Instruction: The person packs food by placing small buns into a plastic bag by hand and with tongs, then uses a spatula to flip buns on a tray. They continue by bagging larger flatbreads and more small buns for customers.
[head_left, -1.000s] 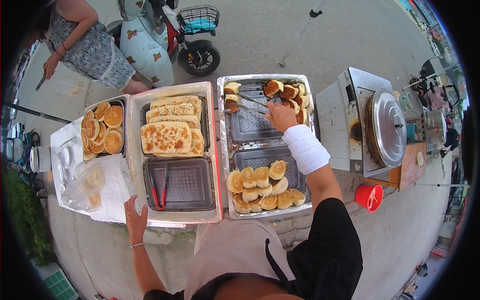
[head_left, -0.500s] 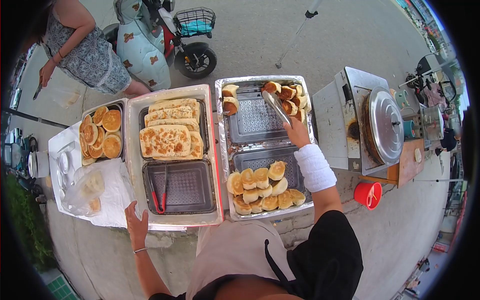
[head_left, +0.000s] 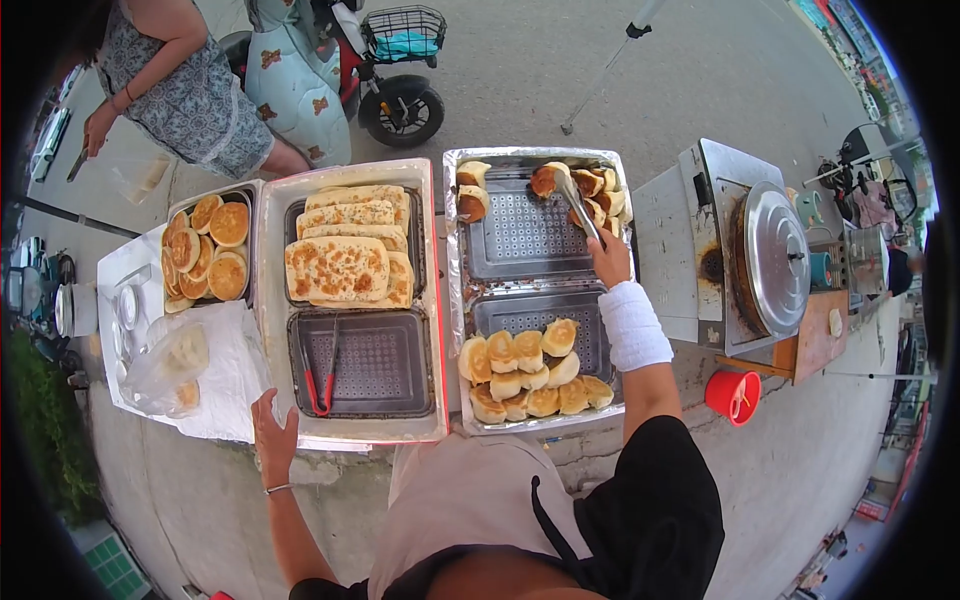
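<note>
Gripping tongs (head_left: pixel 577 203), the right hand (head_left: pixel 609 262) is reaching into the far foil tray (head_left: pixel 452 240), tips closing on a browned bun (head_left: pixel 545 181) in the cluster at its far right corner. This looks like the pick-up step; next the tongs are needing a firm pinch and a clean lift clear of the neighbouring buns. That bun is looking round, dark-crusted on top, pale at the sides. The left hand (head_left: pixel 272 432) is resting open, fingers spread, on the desk (head_left: pixel 230 395) edge, holding nothing.
</note>
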